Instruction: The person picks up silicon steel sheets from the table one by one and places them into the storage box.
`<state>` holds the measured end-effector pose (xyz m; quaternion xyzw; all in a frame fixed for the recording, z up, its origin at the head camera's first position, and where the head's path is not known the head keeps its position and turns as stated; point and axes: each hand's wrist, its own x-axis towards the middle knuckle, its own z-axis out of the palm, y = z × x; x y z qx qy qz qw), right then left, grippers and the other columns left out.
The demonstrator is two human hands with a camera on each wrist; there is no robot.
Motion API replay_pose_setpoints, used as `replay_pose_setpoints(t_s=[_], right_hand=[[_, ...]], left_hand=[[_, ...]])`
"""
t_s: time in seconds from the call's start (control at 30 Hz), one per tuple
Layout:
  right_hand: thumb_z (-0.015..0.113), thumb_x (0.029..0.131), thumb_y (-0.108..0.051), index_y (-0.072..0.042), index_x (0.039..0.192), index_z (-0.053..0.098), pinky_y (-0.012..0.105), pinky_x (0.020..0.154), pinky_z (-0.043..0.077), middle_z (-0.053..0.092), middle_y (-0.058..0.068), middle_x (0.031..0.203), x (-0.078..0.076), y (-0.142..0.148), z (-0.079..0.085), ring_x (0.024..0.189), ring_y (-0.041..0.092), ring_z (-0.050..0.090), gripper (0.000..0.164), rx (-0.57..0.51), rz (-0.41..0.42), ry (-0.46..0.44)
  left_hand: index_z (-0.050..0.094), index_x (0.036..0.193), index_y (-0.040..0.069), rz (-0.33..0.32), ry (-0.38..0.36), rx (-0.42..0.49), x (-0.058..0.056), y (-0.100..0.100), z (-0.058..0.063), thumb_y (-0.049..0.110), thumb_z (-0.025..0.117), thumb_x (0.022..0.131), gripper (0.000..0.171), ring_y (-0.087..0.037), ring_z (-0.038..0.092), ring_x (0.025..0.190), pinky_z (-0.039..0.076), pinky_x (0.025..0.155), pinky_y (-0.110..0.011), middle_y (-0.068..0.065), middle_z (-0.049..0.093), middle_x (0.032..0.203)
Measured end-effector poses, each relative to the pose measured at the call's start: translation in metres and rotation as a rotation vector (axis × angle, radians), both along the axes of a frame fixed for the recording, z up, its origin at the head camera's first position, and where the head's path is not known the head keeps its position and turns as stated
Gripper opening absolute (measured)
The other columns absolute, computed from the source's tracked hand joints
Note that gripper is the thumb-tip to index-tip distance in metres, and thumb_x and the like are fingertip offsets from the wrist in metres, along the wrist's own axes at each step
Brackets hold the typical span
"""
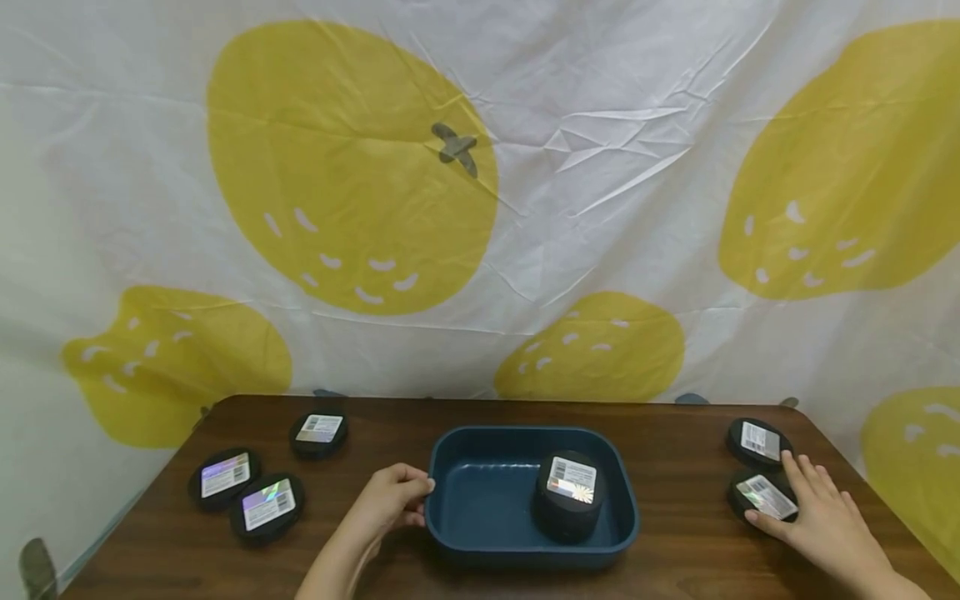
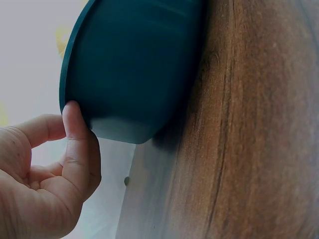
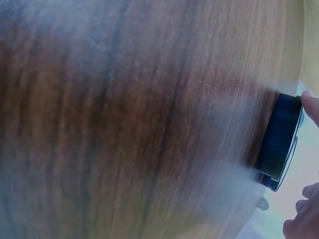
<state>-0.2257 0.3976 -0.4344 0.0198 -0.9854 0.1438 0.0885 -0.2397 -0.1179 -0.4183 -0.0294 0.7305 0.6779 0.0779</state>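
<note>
My left hand [image 1: 388, 500] pinches the left rim of a dark blue rectangular tub [image 1: 480, 533] between thumb and fingers; the left wrist view shows the same grip on the tub's rim [image 2: 75, 55]. Inside the tub, at its right, sits a tall black round piece [image 1: 567, 517] with a white label, perhaps stacked discs. Over on the right, my right hand [image 1: 832, 525] reaches over a flat black labelled disc [image 1: 763, 497] with its fingers extended. Its thumb [image 3: 310, 103] is at the edge of a black disc [image 3: 279, 134] in the right wrist view.
Another black disc [image 1: 757, 442] lies just behind the one at my right hand. On the left side of the brown wooden table [image 1: 375, 425] are three more labelled discs, at the back [image 1: 318, 435], left [image 1: 223, 478] and front [image 1: 267, 508]. A lemon-patterned cloth [image 1: 585, 250] hangs behind the table.
</note>
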Motion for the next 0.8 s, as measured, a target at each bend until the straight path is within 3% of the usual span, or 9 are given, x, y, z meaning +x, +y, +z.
replay_pose_setpoints(t_s=[0.2,0.47,0.8], right_hand=[[0.065,0.08,-0.052,0.025,0.134,0.0,0.07,0.095,0.019,0.012,0.049,0.133,-0.0049,0.0018,0.001,0.122,0.063,0.014,0.115,-0.069,-0.025,-0.083],[0.068,0.075,-0.055,0.031,0.128,0.008,0.068,0.088,0.033,0.018,0.054,0.124,-0.0074,-0.0015,-0.0015,0.112,0.065,0.028,0.117,-0.08,-0.116,-0.212],[0.07,0.076,-0.051,0.033,0.121,0.021,0.064,0.083,0.039,0.028,0.053,0.117,-0.0092,-0.0038,-0.0011,0.104,0.061,0.037,0.106,-0.11,-0.119,-0.215]], left_hand=[[0.053,0.097,-0.01,0.009,-0.001,-0.006,-0.0008,0.0003,0.0,0.005,0.058,0.086,0.019,-0.013,0.05,0.057,0.049,0.051,-0.024,-0.007,0.051,0.072],[0.053,0.096,-0.01,0.0,0.0,0.002,-0.0002,-0.0002,-0.0004,0.005,0.058,0.085,0.019,-0.013,0.05,0.057,0.049,0.05,-0.023,-0.007,0.051,0.072],[0.053,0.095,-0.01,0.005,-0.002,-0.006,-0.0002,0.0003,0.0005,0.004,0.058,0.085,0.018,-0.013,0.05,0.057,0.049,0.05,-0.022,-0.006,0.05,0.07]])
